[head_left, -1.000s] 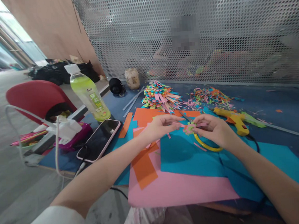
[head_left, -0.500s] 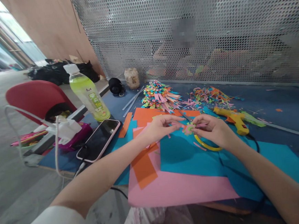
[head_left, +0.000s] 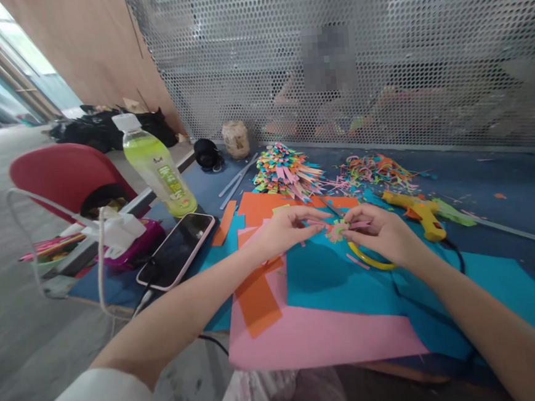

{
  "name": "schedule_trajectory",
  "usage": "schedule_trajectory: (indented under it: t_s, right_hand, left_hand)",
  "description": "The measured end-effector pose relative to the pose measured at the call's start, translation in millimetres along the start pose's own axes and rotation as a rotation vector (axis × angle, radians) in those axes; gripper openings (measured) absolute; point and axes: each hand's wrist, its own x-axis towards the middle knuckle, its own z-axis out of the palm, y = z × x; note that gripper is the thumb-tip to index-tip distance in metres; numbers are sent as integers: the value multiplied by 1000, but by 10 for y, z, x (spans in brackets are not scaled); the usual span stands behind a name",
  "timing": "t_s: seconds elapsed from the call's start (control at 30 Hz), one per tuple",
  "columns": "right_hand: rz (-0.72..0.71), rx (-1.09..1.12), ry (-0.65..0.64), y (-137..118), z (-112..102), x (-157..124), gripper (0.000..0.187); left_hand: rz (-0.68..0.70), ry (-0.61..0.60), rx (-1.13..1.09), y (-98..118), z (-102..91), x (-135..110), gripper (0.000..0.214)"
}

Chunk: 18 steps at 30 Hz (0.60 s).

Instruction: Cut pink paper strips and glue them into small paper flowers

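Between my two hands, a small frilled paper flower (head_left: 336,231) in pink, orange and green is held just above the blue paper (head_left: 334,282). My left hand (head_left: 292,226) pinches its left edge, where a pink strip sticks out. On the other side, my right hand (head_left: 383,231) grips it between thumb and fingers, with another pink strip under the fingertips. Beneath my right hand lies a pair of scissors with a yellow handle (head_left: 372,263); the hand covers part of them. Behind the flower stands a layered cone of multicoloured fringed paper (head_left: 286,171).
A yellow glue gun (head_left: 419,213) lies to the right, its cord trailing. Shredded paper scraps (head_left: 376,173) are heaped behind it. On the left are a phone (head_left: 177,251), a tilted drink bottle (head_left: 156,166) and a purple tissue box (head_left: 129,245). Pink paper (head_left: 324,338) overhangs the front edge.
The paper flower has shifted very slightly left between my fingers. Both hands keep the same hold, and the things on the table have not moved.
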Motion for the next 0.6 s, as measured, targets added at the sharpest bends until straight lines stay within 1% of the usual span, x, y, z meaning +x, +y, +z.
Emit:
schedule_trajectory:
  t_s: [0.3, 0.6]
  right_hand:
    - [21, 12, 2, -20, -3, 5, 27]
    - [20, 47, -12, -23, -1, -10, 29]
  left_hand:
    - [-6, -12, -9, -10, -8, -5, 34]
    - [24, 29, 6, -20, -1, 6, 32]
